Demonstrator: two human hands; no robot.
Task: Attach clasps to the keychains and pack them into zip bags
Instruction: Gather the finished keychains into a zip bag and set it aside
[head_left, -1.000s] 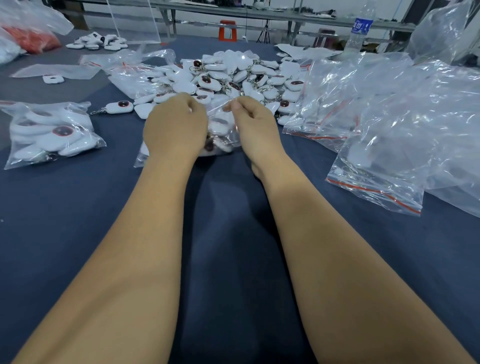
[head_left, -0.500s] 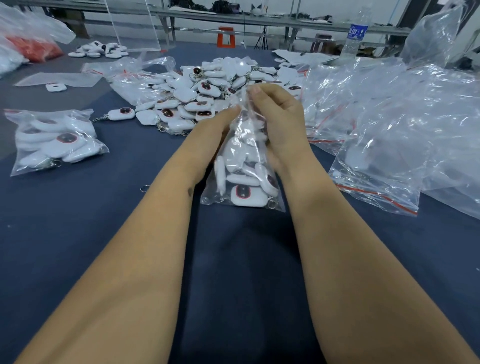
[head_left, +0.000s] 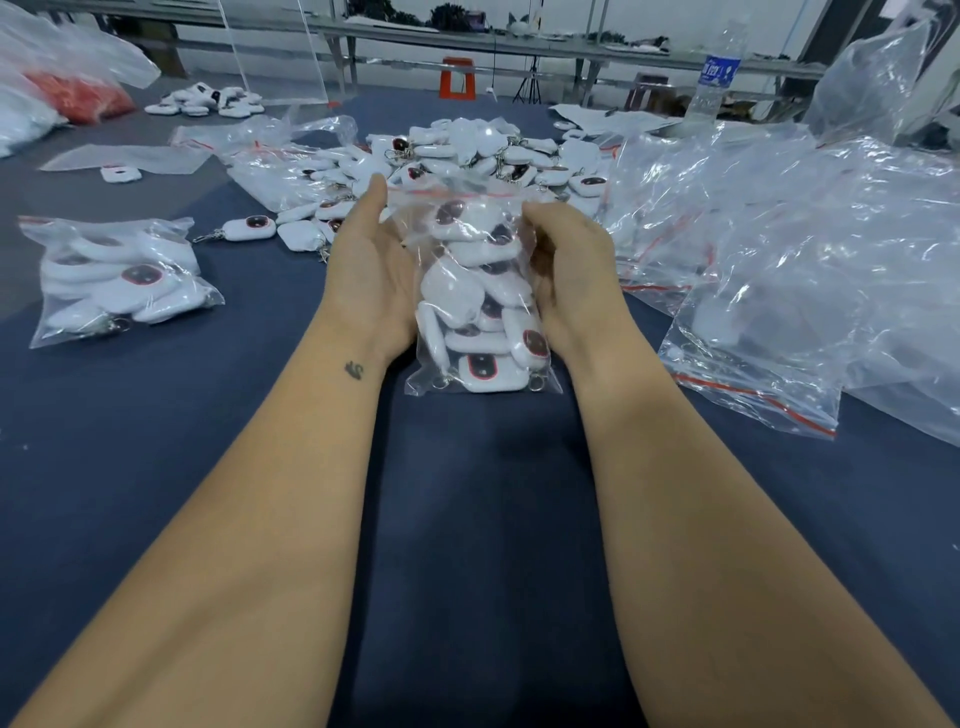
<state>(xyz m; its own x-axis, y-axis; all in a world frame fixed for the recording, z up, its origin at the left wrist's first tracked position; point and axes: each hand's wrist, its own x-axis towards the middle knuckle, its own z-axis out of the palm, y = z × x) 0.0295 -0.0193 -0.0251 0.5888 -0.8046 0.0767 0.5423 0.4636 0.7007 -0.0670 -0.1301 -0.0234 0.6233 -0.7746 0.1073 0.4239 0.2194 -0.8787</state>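
A clear zip bag (head_left: 475, 291) with a red seal strip stands upright on the dark blue table (head_left: 467, 519), filled with several white keychains with dark red-rimmed faces. My left hand (head_left: 366, 270) presses flat against the bag's left side, palm toward it and fingers straight. My right hand (head_left: 569, 260) grips the bag's right side with fingers curled round behind it. Metal rings poke out at the bag's bottom corners. Behind the bag lies a pile of loose keychains (head_left: 483, 153).
A packed bag of keychains (head_left: 119, 275) lies at the left, with a single keychain (head_left: 249, 228) beside it. Empty zip bags (head_left: 779, 270) are heaped at the right. A water bottle (head_left: 717, 83) stands at the back right. A bag of red items (head_left: 78, 98) sits far left.
The bag lay flat while both hands pinched its top edge. It has been lifted and stood upright nearer to me, and both hands have moved to its sides.
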